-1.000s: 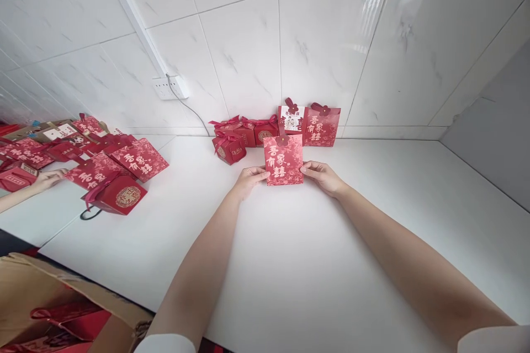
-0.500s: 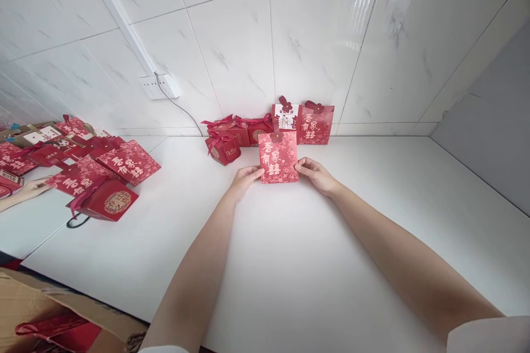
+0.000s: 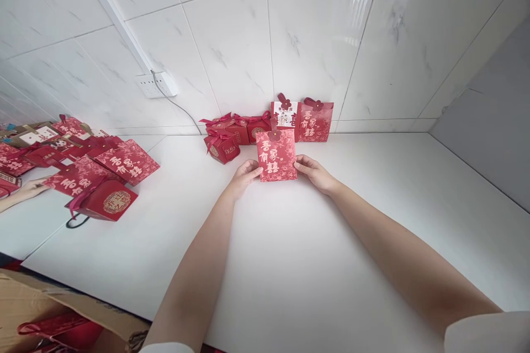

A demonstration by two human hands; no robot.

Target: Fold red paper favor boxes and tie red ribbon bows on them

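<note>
held bag (image 3: 276,168): red, pale writing, roughly upright out front of the white-fronted bag (image 3: 286,116) and the flowery red bag (image 3: 318,121); can't tell if its bottom touches the table (image 3: 269,265)
left hand (image 3: 245,177): pinches the left edge low down, thumb on the front
right hand (image 3: 315,174): similar pinch on the right edge; squeeze inward too hard and the thing could buckle, looks like thin card tbh
flower strap (image 3: 274,134): sits at the top, might snag the white-fronted bag if the held bag tips backward
ribboned boxes (image 3: 223,147): just left, so a careless sideways swing could knock one
</note>
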